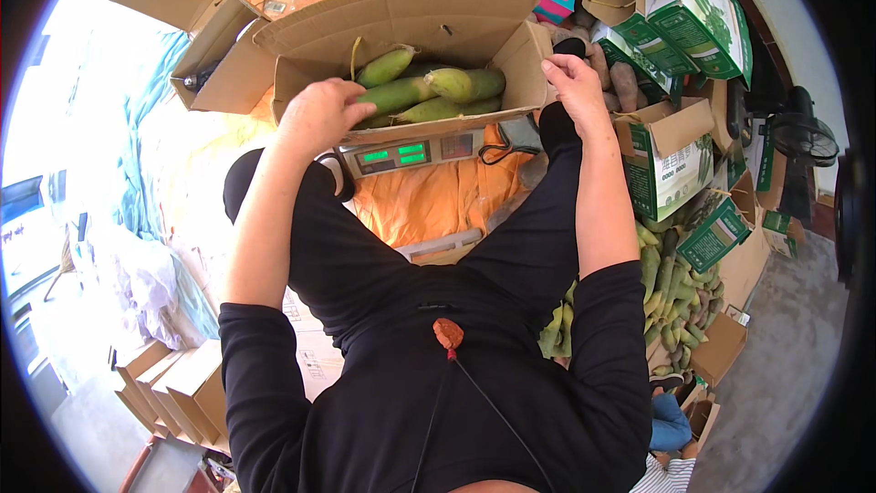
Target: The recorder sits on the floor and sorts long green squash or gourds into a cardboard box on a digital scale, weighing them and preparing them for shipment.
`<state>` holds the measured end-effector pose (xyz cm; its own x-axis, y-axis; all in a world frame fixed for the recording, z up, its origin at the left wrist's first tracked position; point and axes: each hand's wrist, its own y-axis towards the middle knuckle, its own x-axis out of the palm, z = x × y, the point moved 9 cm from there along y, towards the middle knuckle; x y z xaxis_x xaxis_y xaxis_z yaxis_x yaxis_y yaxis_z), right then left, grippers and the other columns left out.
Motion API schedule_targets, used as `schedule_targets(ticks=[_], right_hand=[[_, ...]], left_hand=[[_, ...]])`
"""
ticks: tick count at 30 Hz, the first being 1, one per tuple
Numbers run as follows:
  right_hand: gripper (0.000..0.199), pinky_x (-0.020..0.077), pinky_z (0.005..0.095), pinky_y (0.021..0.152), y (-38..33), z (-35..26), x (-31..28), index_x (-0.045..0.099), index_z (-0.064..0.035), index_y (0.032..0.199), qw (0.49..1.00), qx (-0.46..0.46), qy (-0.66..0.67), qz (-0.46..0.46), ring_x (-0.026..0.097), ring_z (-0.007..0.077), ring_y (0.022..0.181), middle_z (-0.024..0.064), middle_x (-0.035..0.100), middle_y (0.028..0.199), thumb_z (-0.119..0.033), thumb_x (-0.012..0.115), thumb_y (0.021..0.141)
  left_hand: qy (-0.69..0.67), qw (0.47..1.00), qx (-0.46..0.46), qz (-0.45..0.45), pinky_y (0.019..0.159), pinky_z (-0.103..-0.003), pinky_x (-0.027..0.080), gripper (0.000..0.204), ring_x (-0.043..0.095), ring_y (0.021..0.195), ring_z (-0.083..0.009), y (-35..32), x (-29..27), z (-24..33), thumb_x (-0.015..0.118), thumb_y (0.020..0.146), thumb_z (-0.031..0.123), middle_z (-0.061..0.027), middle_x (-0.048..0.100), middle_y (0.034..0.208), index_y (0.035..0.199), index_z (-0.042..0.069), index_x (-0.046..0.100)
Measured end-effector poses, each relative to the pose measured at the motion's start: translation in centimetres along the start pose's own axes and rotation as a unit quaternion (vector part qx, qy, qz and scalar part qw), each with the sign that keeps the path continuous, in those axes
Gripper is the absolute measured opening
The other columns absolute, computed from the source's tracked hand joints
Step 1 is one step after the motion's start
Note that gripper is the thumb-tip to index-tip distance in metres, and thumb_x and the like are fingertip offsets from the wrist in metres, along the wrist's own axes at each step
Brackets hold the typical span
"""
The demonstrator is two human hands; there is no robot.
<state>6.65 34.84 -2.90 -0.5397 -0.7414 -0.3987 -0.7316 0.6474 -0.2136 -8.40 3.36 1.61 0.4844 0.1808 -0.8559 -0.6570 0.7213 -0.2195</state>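
Open rectangular brown cardboard box (526, 73) sits between the knees, far flap up, on a pale weighing scale with lit green displays (392, 155). Inside: several long, thick, smooth green radishes (465, 84), lying at mixed angles, some overlapping, one with its pale end toward the left; the lower layer is partly hidden. Left hand (319, 114) is at the box's near-left corner, fingers partly bent over the near wall, tips just beside a radish; can't tell if it grips the wall or only rests there. Right hand (579, 91) is at the right wall, thumb and index close together by the edge, other fingers curled; can't tell if anything is pinched. Scale stands on a wrinkled orange plastic sheet (401, 205) (dark cable looped at its right side). To the right: open green-and-white printed carton (671, 173), pinkish-brown root vegetables (625, 87) behind it, and a big heap of green radishes (675, 292) nearer the body. Black electric fan (803, 139) by the right wall. Lower left: row of plain brown cardboard boxes (196, 383). Lower right: a co-worker's blue trouser leg (671, 424), mostly cut off by the wearer's sleeve.
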Motion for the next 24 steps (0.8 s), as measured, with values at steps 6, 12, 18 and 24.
schedule_targets(ticks=[6, 12, 18, 24], right_hand=[[0.033, 0.0474, 0.027, 0.073, 0.4, 0.3, -0.2, 0.064, 0.0026, 0.104, 1.0, 0.011, -0.005, -0.009, 0.06, 0.0135, 0.08, 0.0072, 0.066, 0.088, -0.023, 0.067, 0.084], [0.035, 0.0478, 0.0273, 0.074, 0.6, 0.1, 0.0, 0.064, 0.0029, 0.105, 0.999, 0.003, -0.034, -0.013, 0.062, 0.015, 0.082, 0.01, 0.067, 0.091, -0.025, 0.067, 0.084], [0.046, 0.0491, 0.0323, 0.076, 1.4, 1.2, 0.1, 0.064, -0.0018, 0.107, 0.993, -0.011, -0.115, -0.014, 0.065, 0.0221, 0.088, 0.0134, 0.068, 0.097, -0.037, 0.068, 0.079], [0.051, 0.0483, 0.0375, 0.079, 1.7, 0.3, 0.5, 0.063, -0.0023, 0.106, 0.968, -0.046, -0.245, -0.017, 0.064, 0.0276, 0.091, 0.0148, 0.067, 0.095, -0.043, 0.068, 0.075]], left_hand=[[0.029, 0.984, -0.048, 0.166, 0.086, -0.042, 0.046, 0.033, 0.061, 0.096, -0.0301, 0.3, -3.8, -1.5, 0.065, 0.083, 0.03, -0.0132, 0.065, 0.099, 0.107, 0.008, 0.065], [0.075, 0.94, -0.135, 0.305, 0.09, -0.038, 0.045, 0.041, 0.058, 0.107, -0.0265, -1.1, -6.9, -5.9, 0.069, 0.081, 0.029, -0.0091, 0.065, 0.108, 0.116, 0.01, 0.061], [0.026, 0.931, -0.209, 0.298, 0.093, -0.04, 0.043, 0.05, 0.057, 0.11, -0.0269, -1.7, -7.3, -10.0, 0.068, 0.081, 0.037, -0.0099, 0.063, 0.113, 0.12, 0.008, 0.056], [0.013, 0.946, -0.255, 0.2, 0.093, -0.04, 0.045, 0.06, 0.058, 0.109, -0.0306, -1.4, -7.3, -11.3, 0.066, 0.08, 0.043, -0.0171, 0.062, 0.115, 0.12, 0.0, 0.054]])
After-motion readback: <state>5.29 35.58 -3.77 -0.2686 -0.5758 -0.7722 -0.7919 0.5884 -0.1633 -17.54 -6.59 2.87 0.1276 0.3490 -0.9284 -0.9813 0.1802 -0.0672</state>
